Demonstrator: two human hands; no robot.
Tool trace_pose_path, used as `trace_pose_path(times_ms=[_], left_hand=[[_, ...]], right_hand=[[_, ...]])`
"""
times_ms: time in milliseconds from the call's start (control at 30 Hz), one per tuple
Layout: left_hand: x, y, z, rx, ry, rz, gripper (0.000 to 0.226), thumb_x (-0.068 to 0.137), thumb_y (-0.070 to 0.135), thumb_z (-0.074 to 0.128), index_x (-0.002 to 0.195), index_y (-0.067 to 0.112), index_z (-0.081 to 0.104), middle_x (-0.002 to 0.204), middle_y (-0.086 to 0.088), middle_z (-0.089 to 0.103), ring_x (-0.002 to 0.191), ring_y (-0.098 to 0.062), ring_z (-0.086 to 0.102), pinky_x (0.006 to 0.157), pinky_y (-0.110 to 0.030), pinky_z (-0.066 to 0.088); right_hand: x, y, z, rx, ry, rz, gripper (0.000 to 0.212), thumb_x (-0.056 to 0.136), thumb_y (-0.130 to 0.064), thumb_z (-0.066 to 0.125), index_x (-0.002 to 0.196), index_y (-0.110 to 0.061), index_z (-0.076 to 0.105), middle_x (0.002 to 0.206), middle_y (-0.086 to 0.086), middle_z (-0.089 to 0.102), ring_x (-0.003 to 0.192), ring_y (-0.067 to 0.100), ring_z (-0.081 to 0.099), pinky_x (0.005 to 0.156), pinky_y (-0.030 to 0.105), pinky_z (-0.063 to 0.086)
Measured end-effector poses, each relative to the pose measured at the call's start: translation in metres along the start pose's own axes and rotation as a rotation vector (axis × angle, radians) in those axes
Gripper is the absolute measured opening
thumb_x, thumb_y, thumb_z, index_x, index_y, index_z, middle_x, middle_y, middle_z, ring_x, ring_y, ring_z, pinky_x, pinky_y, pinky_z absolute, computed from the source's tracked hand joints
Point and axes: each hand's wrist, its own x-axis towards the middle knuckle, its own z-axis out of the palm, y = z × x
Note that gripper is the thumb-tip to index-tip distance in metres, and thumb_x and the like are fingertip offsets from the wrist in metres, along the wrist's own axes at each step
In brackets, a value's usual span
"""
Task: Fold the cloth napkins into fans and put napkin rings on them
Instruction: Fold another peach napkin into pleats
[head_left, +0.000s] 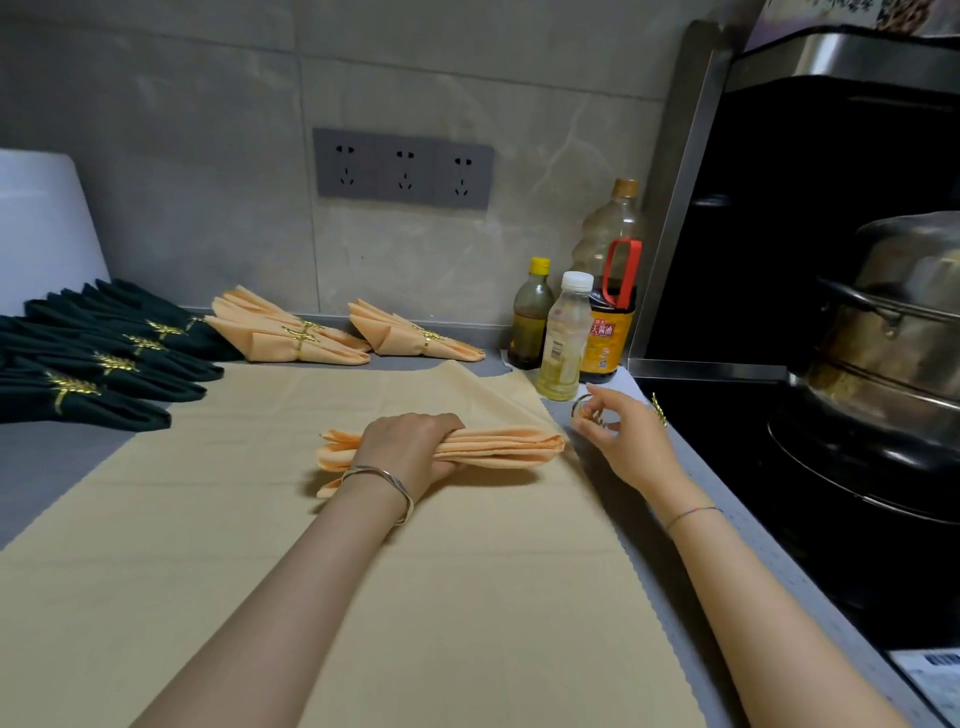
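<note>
At centre of the tabletop (52, 457), the left hand (410, 447) clenches the pleated orange napkin (509, 447), covering its middle; both ends protrude. The right hand (618, 436) pinches a gold napkin ring (582, 408), partly hidden by its fingers, just beside the napkin's right end. A second gold ring (658, 410) shows partly behind that hand, at the tabletop edge beside the cooktop (779, 467). The beige cloth (467, 597) underneath runs out of frame below. The soy sauce bottle (605, 332) label carries Chinese characters, hardly legible.
</note>
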Motion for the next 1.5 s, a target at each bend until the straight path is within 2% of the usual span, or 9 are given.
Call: trace_pose_path(times_ms=[67, 167, 333, 533, 767, 900, 1100, 1333, 1500], left_hand=[[-0.001, -0.004, -0.001, -0.007, 0.001, -0.028, 0.029, 0.093, 0.044, 0.053, 0.120, 0.036, 0.055, 0.117, 0.006, 0.064, 0.110, -0.019, 0.056, 0.079, -0.026, 0.038], [-0.002, -0.009, -0.003, -0.016, 0.006, -0.054, 0.027, 0.093, 0.044, 0.054, 0.119, 0.037, 0.055, 0.115, 0.007, 0.064, 0.109, -0.019, 0.057, 0.079, -0.026, 0.039], [-0.003, -0.006, -0.004, 0.004, -0.015, -0.040, 0.027, 0.093, 0.042, 0.053, 0.120, 0.036, 0.056, 0.117, 0.007, 0.064, 0.111, -0.019, 0.056, 0.080, -0.026, 0.039], [-0.004, 0.000, -0.005, 0.031, -0.045, 0.039, 0.024, 0.094, 0.039, 0.052, 0.118, 0.037, 0.057, 0.115, 0.008, 0.064, 0.110, -0.017, 0.057, 0.077, -0.024, 0.035], [-0.004, 0.012, -0.004, 0.042, -0.019, 0.072, 0.025, 0.094, 0.044, 0.050, 0.116, 0.036, 0.059, 0.114, 0.007, 0.065, 0.109, -0.017, 0.057, 0.073, -0.023, 0.032], [-0.003, 0.002, -0.005, 0.019, -0.011, -0.012, 0.025, 0.093, 0.044, 0.052, 0.116, 0.036, 0.058, 0.114, 0.006, 0.065, 0.109, -0.019, 0.057, 0.074, -0.025, 0.034], [-0.004, 0.002, -0.003, 0.036, -0.010, 0.021, 0.032, 0.091, 0.043, 0.056, 0.122, 0.036, 0.053, 0.118, 0.008, 0.063, 0.113, -0.016, 0.055, 0.088, -0.027, 0.037], [-0.002, -0.003, -0.004, 0.035, -0.025, 0.041, 0.025, 0.095, 0.042, 0.050, 0.118, 0.038, 0.059, 0.116, 0.011, 0.065, 0.112, -0.014, 0.056, 0.085, -0.026, 0.036], [-0.003, -0.003, -0.006, 0.009, -0.027, 0.055, 0.027, 0.095, 0.044, 0.051, 0.121, 0.039, 0.057, 0.117, 0.012, 0.064, 0.111, -0.014, 0.056, 0.085, -0.025, 0.036]], right_hand=[[-0.002, -0.002, -0.006, 0.104, -0.085, 0.005, 0.020, 0.085, -0.017, 0.068, 0.071, -0.014, 0.055, 0.121, 0.005, 0.063, 0.120, 0.017, 0.054, 0.091, 0.032, 0.047], [-0.008, -0.004, -0.016, 0.189, -0.319, 0.017, 0.027, 0.083, -0.015, 0.071, 0.065, -0.016, 0.051, 0.100, 0.001, 0.070, 0.112, 0.010, 0.060, 0.093, 0.031, 0.049], [-0.016, -0.016, -0.022, 0.390, -0.513, 0.067, 0.018, 0.079, -0.010, 0.074, 0.084, -0.006, 0.057, 0.117, -0.003, 0.065, 0.096, 0.009, 0.068, 0.089, 0.028, 0.053], [-0.022, -0.028, -0.015, 0.394, -0.528, 0.022, 0.039, 0.074, -0.021, 0.079, 0.106, -0.019, 0.056, 0.115, -0.004, 0.062, 0.094, 0.023, 0.067, 0.089, 0.034, 0.054], [-0.033, -0.043, 0.002, 0.350, -0.459, -0.109, 0.034, 0.078, -0.029, 0.076, 0.107, -0.022, 0.058, 0.105, -0.013, 0.065, 0.093, -0.003, 0.059, 0.076, 0.014, 0.048], [-0.030, -0.037, -0.003, 0.071, -0.467, -0.191, 0.053, 0.070, -0.039, 0.081, 0.117, -0.038, 0.054, 0.106, -0.020, 0.061, 0.095, -0.002, 0.056, 0.084, 0.018, 0.048], [-0.028, -0.043, 0.001, -0.138, -0.293, -0.349, 0.019, 0.083, -0.034, 0.070, 0.101, -0.031, 0.070, 0.091, -0.016, 0.070, 0.080, 0.002, 0.060, 0.073, 0.029, 0.054], [-0.030, -0.040, 0.000, -0.083, -0.400, -0.298, 0.045, 0.075, -0.042, 0.076, 0.114, -0.041, 0.054, 0.109, -0.015, 0.064, 0.094, 0.004, 0.058, 0.081, 0.025, 0.051], [-0.031, -0.047, 0.005, -0.210, -0.262, -0.388, 0.027, 0.083, -0.035, 0.070, 0.109, -0.030, 0.065, 0.100, -0.015, 0.068, 0.088, 0.005, 0.059, 0.077, 0.029, 0.052]])
